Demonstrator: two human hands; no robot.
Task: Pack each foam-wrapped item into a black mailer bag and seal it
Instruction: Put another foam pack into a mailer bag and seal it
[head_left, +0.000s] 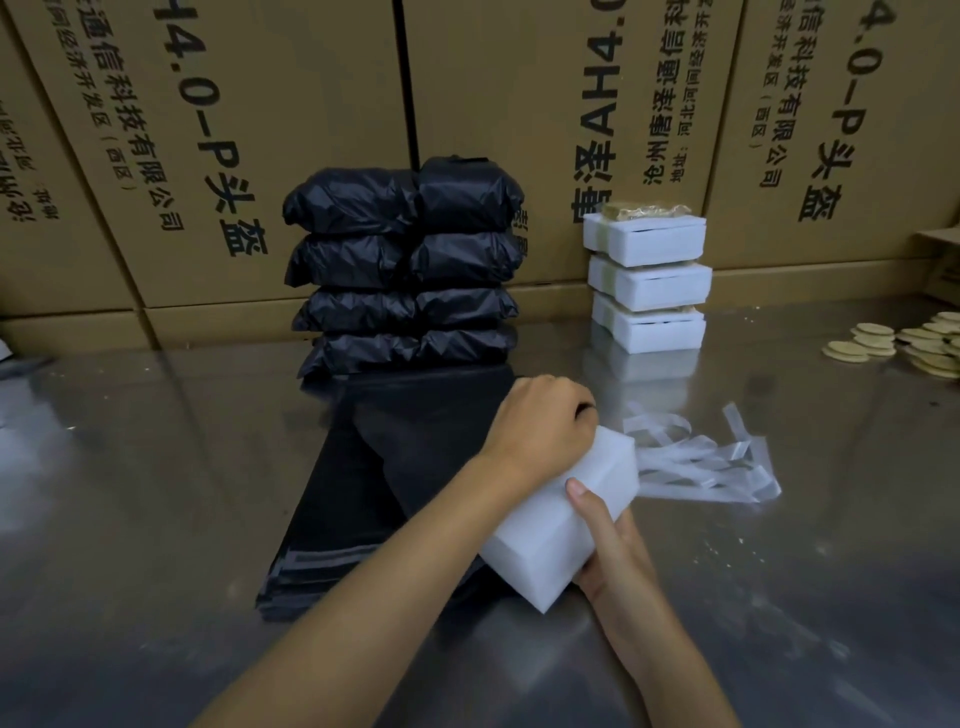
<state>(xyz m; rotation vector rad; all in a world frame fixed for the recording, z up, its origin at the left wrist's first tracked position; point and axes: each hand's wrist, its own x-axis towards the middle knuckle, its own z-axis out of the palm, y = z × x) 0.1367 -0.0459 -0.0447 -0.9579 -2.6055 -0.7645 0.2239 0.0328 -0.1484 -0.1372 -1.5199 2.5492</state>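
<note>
— What's along the back?
— Printed cardboard cartons (291, 130) behind the steel counter (130, 493). Against them, a stack of filled black mailer bags (405, 265) and, to its right, three foam-wrapped items (649, 275).

— And nearer?
— Flat black mailer bags (363, 499) lie piled, white peel-off strips (701, 462) beside them.

— The hands?
— Both grip one foam-wrapped block (566, 525) at the pile's right edge: left hand (540, 421) curled over its far end, right hand (608, 545) underneath, thumb on top.
</note>
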